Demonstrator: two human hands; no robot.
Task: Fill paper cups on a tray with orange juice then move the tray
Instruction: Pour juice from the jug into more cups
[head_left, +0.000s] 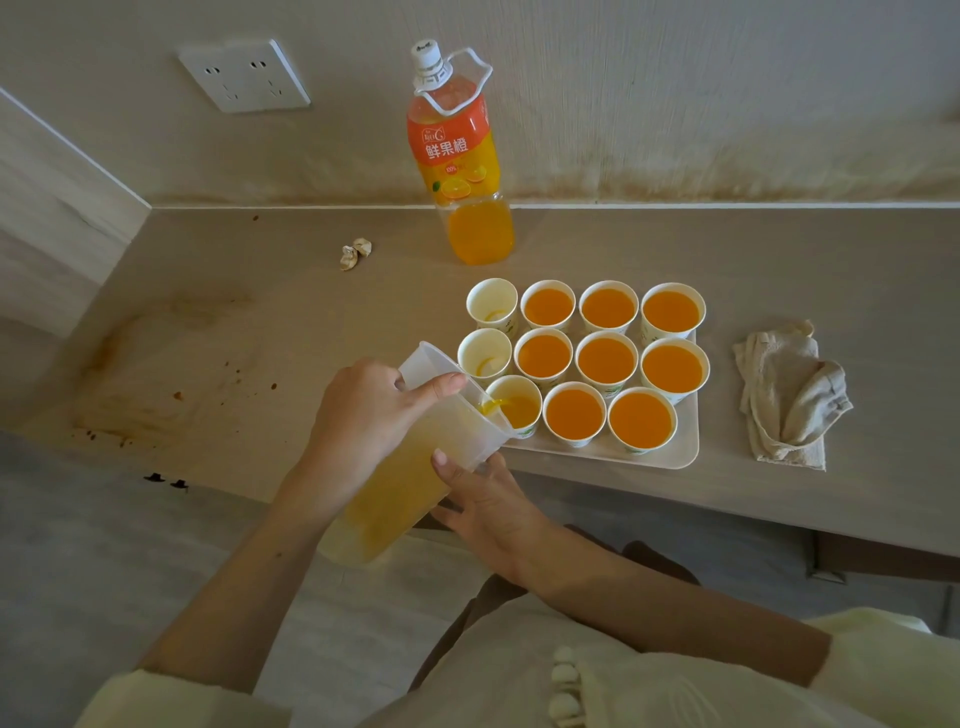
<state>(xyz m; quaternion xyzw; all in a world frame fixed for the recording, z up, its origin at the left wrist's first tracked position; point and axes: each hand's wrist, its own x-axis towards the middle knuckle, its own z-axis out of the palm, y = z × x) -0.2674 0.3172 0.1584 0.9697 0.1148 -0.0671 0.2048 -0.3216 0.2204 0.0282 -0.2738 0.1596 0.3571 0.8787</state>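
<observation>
Pouring: left hand (374, 410) grips jug (395, 488), right hand (483, 499) holds it beneath. Overtilt floods nearest cup (517, 410), wetting tray (685, 447).

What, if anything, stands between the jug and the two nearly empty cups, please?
Nothing visible does. The jug pours into the front-left cup; the middle-left cup and back-left cup stand right behind it, tops open.
</observation>
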